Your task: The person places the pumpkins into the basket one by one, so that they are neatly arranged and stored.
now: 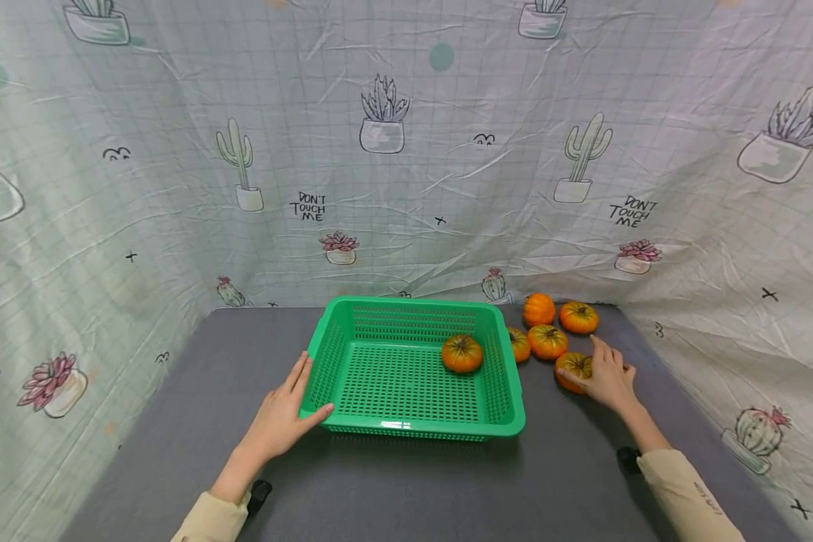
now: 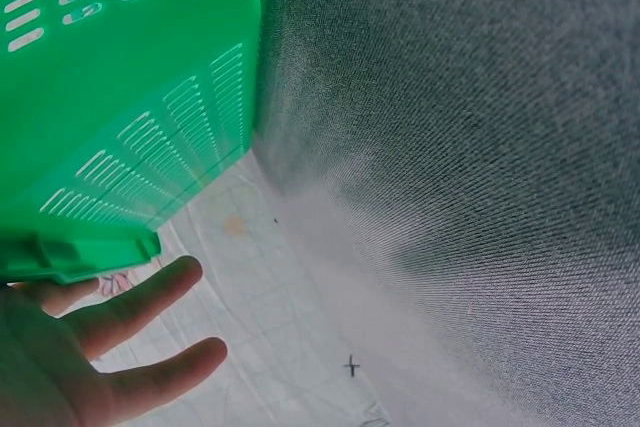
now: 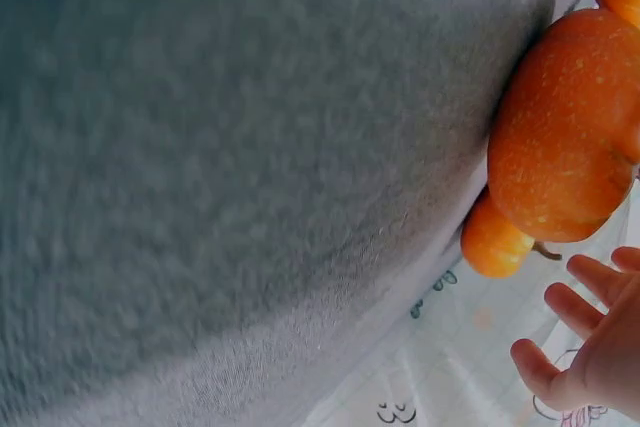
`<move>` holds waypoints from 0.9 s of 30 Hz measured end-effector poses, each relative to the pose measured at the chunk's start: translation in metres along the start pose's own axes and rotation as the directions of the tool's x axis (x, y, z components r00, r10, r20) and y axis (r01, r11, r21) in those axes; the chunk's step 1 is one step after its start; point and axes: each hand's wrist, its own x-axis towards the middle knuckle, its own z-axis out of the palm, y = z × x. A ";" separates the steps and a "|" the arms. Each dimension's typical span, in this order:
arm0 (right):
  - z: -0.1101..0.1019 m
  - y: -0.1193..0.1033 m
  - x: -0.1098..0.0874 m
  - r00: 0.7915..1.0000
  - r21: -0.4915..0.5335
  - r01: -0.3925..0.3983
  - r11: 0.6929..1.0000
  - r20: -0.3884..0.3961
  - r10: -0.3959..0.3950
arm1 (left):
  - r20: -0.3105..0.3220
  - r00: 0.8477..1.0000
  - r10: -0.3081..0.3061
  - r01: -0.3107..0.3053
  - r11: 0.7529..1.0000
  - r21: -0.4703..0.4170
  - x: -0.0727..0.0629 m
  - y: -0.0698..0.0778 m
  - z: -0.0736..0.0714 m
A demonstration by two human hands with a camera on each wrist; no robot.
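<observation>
A green plastic basket [image 1: 420, 430] with slotted walls stands on the grey cloth, one small orange pumpkin [image 1: 461, 354] inside near its right wall. My left hand [image 1: 278, 421] lies along the basket's left rim, thumb at the front corner; in the left wrist view its fingers [image 2: 150, 307] extend straight under the rim's edge. To the right of the basket, my right hand [image 1: 610, 378] reaches over the nearest loose pumpkin [image 1: 569, 369], thumb on its front side and the other fingers spread. The right wrist view shows this pumpkin [image 3: 560, 127] large, with relaxed fingers [image 3: 572, 309] beside it.
Several more small pumpkins lie behind the right hand's one: a greenish-orange pumpkin [image 1: 547, 342], a plain orange pumpkin [image 1: 538, 309], another pumpkin [image 1: 579, 318] at the back, and a pumpkin [image 1: 518, 345] against the basket. A cactus-print curtain [image 1: 406, 188] encloses the table [image 1: 406, 489].
</observation>
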 end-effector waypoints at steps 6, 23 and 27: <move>-0.001 0.005 0.003 0.999 -0.017 0.011 1.000 0.042 -0.010 | -0.003 1.000 0.006 -0.006 1.000 0.008 0.000 0.000 -0.001; 0.004 0.003 0.005 0.990 -0.067 0.017 0.998 0.144 -0.007 | 0.000 1.000 -0.001 0.001 1.000 0.005 -0.001 0.000 0.000; 0.004 0.002 0.004 0.992 -0.065 0.021 0.998 0.129 -0.013 | 0.000 1.000 -0.005 0.005 1.000 0.008 0.000 0.000 0.000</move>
